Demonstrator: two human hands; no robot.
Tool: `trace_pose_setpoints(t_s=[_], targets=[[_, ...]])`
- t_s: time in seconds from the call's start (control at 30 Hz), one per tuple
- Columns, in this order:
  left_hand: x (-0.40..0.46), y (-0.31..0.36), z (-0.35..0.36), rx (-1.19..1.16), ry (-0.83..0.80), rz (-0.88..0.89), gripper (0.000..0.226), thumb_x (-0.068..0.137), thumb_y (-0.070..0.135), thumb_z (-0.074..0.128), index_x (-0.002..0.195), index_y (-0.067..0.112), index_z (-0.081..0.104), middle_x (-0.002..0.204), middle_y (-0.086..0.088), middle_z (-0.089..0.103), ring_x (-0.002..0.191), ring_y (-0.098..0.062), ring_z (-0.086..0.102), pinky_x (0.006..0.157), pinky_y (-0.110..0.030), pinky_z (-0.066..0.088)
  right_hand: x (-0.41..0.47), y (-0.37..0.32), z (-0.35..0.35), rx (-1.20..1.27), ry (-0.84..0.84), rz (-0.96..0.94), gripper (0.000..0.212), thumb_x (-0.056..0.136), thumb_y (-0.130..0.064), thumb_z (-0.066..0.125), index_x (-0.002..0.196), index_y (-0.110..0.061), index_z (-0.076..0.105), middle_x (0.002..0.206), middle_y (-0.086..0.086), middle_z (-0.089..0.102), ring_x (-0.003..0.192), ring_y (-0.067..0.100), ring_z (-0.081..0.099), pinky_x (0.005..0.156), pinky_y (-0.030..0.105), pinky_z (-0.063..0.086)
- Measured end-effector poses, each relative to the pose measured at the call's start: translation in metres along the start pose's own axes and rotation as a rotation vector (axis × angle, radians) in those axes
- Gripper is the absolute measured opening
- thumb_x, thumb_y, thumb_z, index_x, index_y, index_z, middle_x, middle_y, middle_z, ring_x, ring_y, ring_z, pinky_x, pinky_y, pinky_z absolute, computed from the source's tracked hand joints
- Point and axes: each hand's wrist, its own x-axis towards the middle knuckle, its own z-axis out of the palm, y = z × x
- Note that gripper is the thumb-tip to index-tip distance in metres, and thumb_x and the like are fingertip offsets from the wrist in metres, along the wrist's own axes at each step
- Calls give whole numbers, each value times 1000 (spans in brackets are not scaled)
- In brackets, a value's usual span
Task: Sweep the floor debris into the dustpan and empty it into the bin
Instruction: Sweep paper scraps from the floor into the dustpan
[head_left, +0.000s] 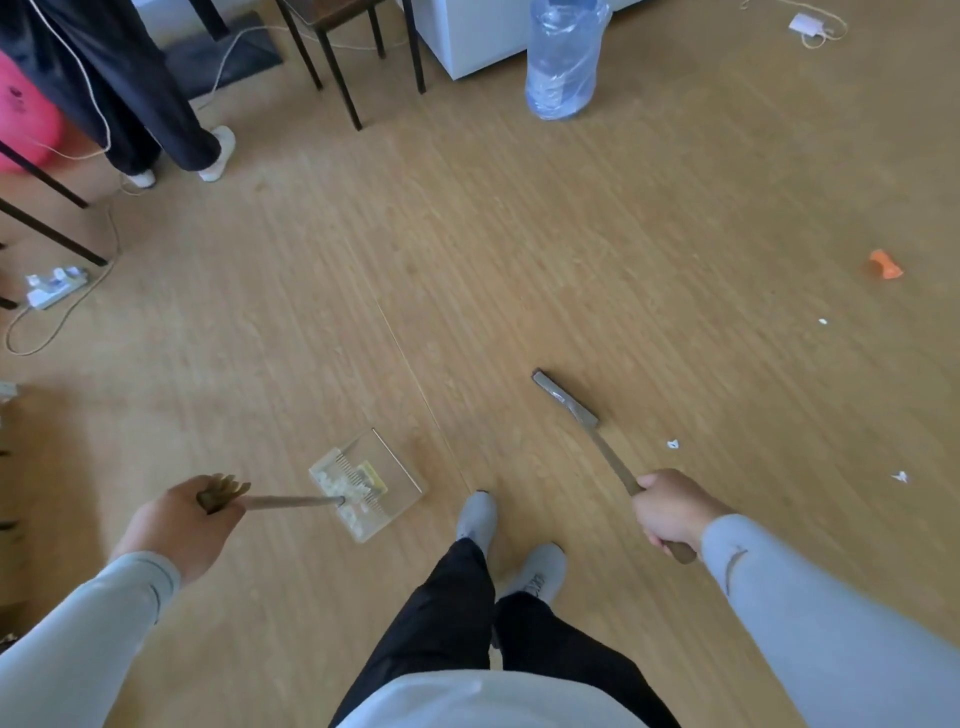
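Scraps of white paper (672, 444) lie just right of the broom head (566, 399); right hand (670, 512) grips the broom, nearer them, while left hand (182, 525) grips the dustpan (371, 486), holding collected bits.

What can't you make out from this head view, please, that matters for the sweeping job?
- Bin: not in the head view at all.
- Dustpan contents: pale bits, too blurred to identify.
- White scraps right of the broom: too small to identify.
- Right hand fingers: hidden beneath the hand.
- Orange piece: blurred.
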Motion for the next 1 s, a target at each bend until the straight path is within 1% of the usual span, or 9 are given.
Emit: trace_pose_setpoints(t_s=[0.13,0.27,0.33,0.4,0.43,0.5,0.63,0.83,1.0], targets=[[-1,-2,-3,39,-38,48,19,93,42,65,102,26,61,71,-6,70,57,-29,68,56,-39,59,2,-17,53,-157,-71,-31,73,90,1,44,160,-16,31,98,9,69,83,24,71,72,34,59],[2,-17,-8,62,-68,84,18,93,43,66,100,27,61,68,-7,71,55,-30,68,53,-42,60,-22,-11,118,-210,-154,-34,64,94,-6,47,156,-15,37,135,7,61,104,24,67,84,31,57],[7,-26,-10,53,-74,104,18,93,42,66,102,27,62,69,-8,71,56,-30,67,52,-38,58,-37,-8,146,-264,-166,-69,53,94,-12,49,147,-11,48,134,10,62,110,26,66,88,33,55],[17,-35,-9,48,-84,128,17,93,41,66,104,28,62,72,-7,70,60,-29,67,54,-33,55,-54,-6,165,-258,-207,-57,56,97,-14,46,153,-14,42,139,7,60,104,20,64,86,27,53],[24,-40,-7,53,-94,140,17,93,41,65,105,28,63,74,-6,70,62,-28,67,56,-32,55,-62,-5,168,-226,-227,-47,60,99,-14,44,158,-19,34,139,3,59,96,14,62,79,22,51],[38,-54,-2,60,-119,156,16,93,44,64,104,33,62,74,-3,70,61,-26,68,58,-36,58,-78,-2,167,-149,-215,-61,63,100,-17,42,161,-26,31,112,-6,63,71,6,56,58,16,43],[62,-81,14,61,-157,191,12,93,42,62,100,33,60,78,0,69,65,-23,68,65,-38,62,-106,11,156,62,-85,37,59,96,-11,52,152,-29,47,58,-2,65,44,13,51,46,24,43],[79,-103,35,65,-178,228,15,96,40,56,104,28,60,81,3,67,69,-21,66,67,-38,61,-106,-25,180,99,68,153,64,93,-8,48,156,-21,42,63,6,65,45,18,55,44,23,42],[94,-116,38,106,-149,214,16,97,40,54,105,27,59,79,3,66,67,-20,65,62,-35,59,-59,-77,240,0,-26,213,42,81,1,51,120,6,67,76,11,63,64,23,59,62,32,52]])
